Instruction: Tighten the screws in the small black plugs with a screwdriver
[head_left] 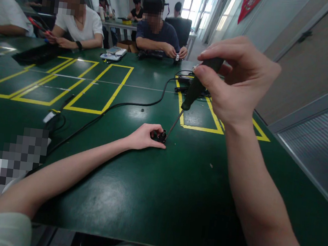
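A screwdriver (196, 88) with a dark green handle is gripped near its top by my right hand (240, 78), thumb and fingers closed round it. Its thin shaft slants down and to the left. The tip reaches the edge of a small black part (162, 137) with a short upright post. My left hand (146, 136) pinches that part from the left, resting on the green table (149, 200). Fingers partly cover the part, so its exact kind does not show. Whether the tip sits in a screw I cannot tell.
A black cable (130, 104) runs across the table from the left to dark devices (183, 80) at the back right. Yellow tape rectangles (85, 110) mark the surface. A black tray (37, 55) lies far left. Co-workers (159, 35) sit along the far side.
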Demonstrator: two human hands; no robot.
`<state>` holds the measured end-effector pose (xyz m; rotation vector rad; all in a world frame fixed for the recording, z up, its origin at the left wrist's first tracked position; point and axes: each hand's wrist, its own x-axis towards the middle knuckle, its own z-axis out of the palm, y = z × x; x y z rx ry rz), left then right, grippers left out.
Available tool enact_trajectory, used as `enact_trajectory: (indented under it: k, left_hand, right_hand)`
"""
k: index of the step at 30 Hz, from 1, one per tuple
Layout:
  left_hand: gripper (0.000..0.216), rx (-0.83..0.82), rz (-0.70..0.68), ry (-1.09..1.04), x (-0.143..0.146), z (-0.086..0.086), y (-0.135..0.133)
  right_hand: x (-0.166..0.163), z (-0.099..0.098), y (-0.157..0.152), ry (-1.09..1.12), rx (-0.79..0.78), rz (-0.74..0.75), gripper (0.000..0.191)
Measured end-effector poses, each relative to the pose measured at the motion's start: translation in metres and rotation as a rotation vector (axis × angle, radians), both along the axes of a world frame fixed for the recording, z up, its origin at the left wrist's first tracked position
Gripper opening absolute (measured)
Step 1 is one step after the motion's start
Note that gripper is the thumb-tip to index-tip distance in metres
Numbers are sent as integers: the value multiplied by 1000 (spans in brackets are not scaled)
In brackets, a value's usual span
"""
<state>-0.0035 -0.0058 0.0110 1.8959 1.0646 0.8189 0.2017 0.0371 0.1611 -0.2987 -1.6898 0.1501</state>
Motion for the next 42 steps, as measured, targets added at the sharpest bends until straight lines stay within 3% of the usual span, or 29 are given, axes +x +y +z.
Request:
enact_trajectory:
  k: [4, 10, 16, 23, 25, 27, 30, 34, 36, 40, 42]
  left_hand:
    - [38, 1, -3, -3, 0, 0, 0]
    - [39, 14, 9, 19, 0, 0, -1]
    - [38, 35, 19, 23, 1, 1, -2]
    - [34, 47, 21, 23, 2, 2, -2]
    - [34, 54, 22, 27, 2, 1, -2]
    - [34, 60, 22, 29, 1, 1, -2]
    - [34, 60, 17, 24, 1, 1, -3]
    - [33, 59, 9, 19, 1, 2, -3]
    - [33, 58, 12, 24, 1, 2, -3]
    - [32, 57, 20, 26, 1, 2, -3]
    - [32, 59, 18, 20, 1, 2, -4]
  right_hand:
    - [1, 1, -2, -8, 76, -61, 24]
    - [3, 1, -4, -59, 187, -305, 31]
    - [4, 7, -18, -132, 142, -326, 34]
    - [3, 12, -36, -210, 133, -484, 31]
    - [1, 13, -38, -210, 133, -429, 21]
    - [0, 15, -38, -218, 89, -257, 13]
    - [5, 17, -34, -266, -72, 91, 24]
    - [15, 20, -27, -358, -187, 282, 37]
    - [17, 20, -24, -381, -188, 257, 35]
    - [15, 19, -25, -403, -90, -48, 39]
    - [16, 20, -27, -408, -79, -51, 46]
